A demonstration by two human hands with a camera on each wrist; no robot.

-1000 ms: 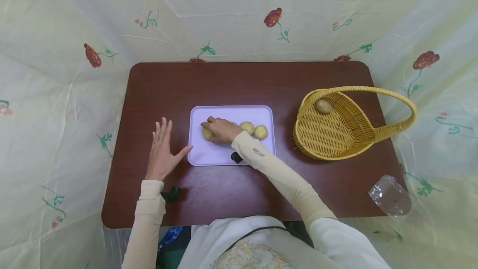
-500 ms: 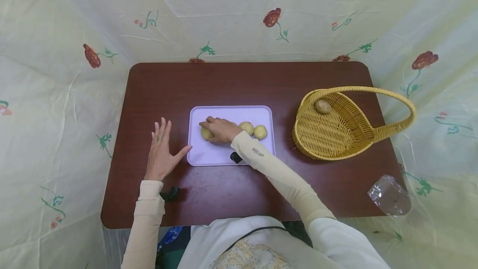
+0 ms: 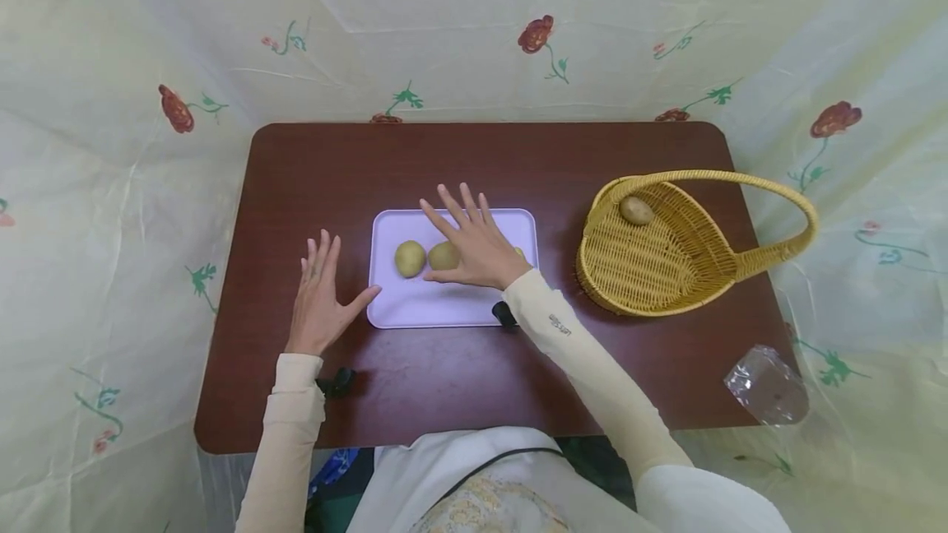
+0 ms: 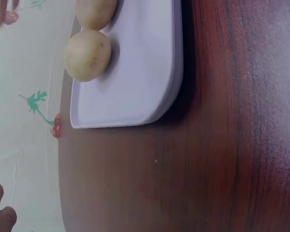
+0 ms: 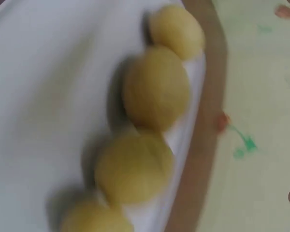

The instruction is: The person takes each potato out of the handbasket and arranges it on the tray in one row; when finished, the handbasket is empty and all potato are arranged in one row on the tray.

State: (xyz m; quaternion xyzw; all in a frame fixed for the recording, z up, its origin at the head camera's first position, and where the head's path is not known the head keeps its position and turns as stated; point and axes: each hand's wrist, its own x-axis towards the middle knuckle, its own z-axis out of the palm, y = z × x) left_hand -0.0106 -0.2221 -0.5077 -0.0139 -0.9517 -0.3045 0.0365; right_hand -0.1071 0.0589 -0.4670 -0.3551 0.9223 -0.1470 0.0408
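Note:
Several potatoes stand in a row on a lavender tray [image 3: 452,312]. The leftmost potato [image 3: 410,258] and its neighbour [image 3: 443,256] show in the head view, while the right hand mostly covers the others. Over the row, the right hand [image 3: 477,245] has its fingers spread and holds nothing. In the blurred right wrist view the potatoes [image 5: 156,89] touch or nearly touch one another. Left of the tray is the left hand [image 3: 321,303], fingers straight, thumb pointing at the tray's edge and nothing held. The left wrist view shows the end potato [image 4: 88,55] near the tray's corner.
A yellow wicker basket [image 3: 644,274] with a tall handle stands on the right of the brown table [image 3: 444,163], one potato [image 3: 636,210] inside it. Clear plastic [image 3: 768,385] lies at the table's right front edge. Flowered cloth hangs behind.
The right hand has let go of the leftmost potato, spread its fingers and moved right, uncovering two potatoes at the left. The left hand has stayed in place.

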